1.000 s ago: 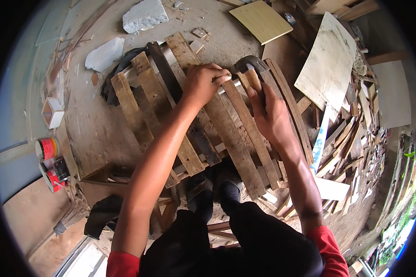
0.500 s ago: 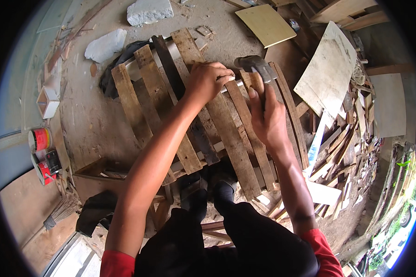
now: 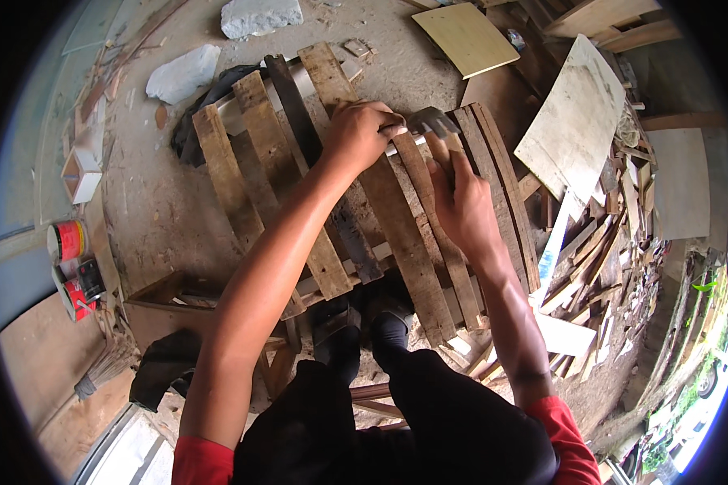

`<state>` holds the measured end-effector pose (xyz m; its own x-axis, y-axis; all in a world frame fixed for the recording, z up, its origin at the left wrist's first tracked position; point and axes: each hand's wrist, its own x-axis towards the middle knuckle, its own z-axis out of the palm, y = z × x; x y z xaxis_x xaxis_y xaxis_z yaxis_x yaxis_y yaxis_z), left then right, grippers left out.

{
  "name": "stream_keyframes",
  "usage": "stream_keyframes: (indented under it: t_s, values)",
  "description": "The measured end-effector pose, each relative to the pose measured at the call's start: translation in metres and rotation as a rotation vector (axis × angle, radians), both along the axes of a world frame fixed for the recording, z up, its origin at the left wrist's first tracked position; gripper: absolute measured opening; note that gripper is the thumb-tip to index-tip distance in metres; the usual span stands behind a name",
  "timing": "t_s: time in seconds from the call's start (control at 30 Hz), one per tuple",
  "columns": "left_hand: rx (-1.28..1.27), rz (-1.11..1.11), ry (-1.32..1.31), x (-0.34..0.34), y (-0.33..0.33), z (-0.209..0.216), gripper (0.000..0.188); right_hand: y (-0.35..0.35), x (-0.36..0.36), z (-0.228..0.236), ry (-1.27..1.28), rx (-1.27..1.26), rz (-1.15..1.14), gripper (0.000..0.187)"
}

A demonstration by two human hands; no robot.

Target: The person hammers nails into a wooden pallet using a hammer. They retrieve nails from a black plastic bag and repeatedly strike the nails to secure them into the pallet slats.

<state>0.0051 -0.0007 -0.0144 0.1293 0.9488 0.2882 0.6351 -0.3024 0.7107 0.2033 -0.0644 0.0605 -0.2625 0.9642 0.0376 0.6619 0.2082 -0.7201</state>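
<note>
A slatted wooden frame like a pallet (image 3: 396, 234) lies in front of my feet, with worn planks side by side. My left hand (image 3: 358, 136) is closed over the far part of a plank, fingertips pinched together; what they hold, if anything, is too small to make out. In my right hand (image 3: 465, 206) is a claw hammer (image 3: 434, 123), gripped by its wooden handle. The hammer's dark metal head is just right of my left fingertips, low over the far end of the planks.
Pale stone blocks (image 3: 184, 74) lie on the floor beyond the frame. A yellowish board (image 3: 466, 39) and a large stained white panel (image 3: 573, 121) are at the far right. Scrap wood (image 3: 594, 259) is heaped on the right. Red cans (image 3: 69, 241) stand at the left.
The hammer head has turned and come closer to my left fingertips, and my right hand has shifted slightly. My left hand stays at nearly the same place on the plank.
</note>
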Motion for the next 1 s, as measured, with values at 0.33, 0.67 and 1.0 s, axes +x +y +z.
stream_keyframes:
  t_s: [0.33,0.67,1.0]
  values:
    - [0.106,-0.028,0.121,0.003,-0.008,0.01,0.013,-0.003,0.009,-0.007,0.044,-0.094,-0.212,0.036]
    - [0.061,-0.06,-0.101,0.0,-0.001,0.007,0.015,-0.001,0.025,-0.026,0.119,-0.213,-0.272,0.044]
    - [-0.258,0.051,-0.23,0.003,-0.002,0.015,0.019,0.003,0.034,-0.028,0.316,-0.476,-0.32,0.047]
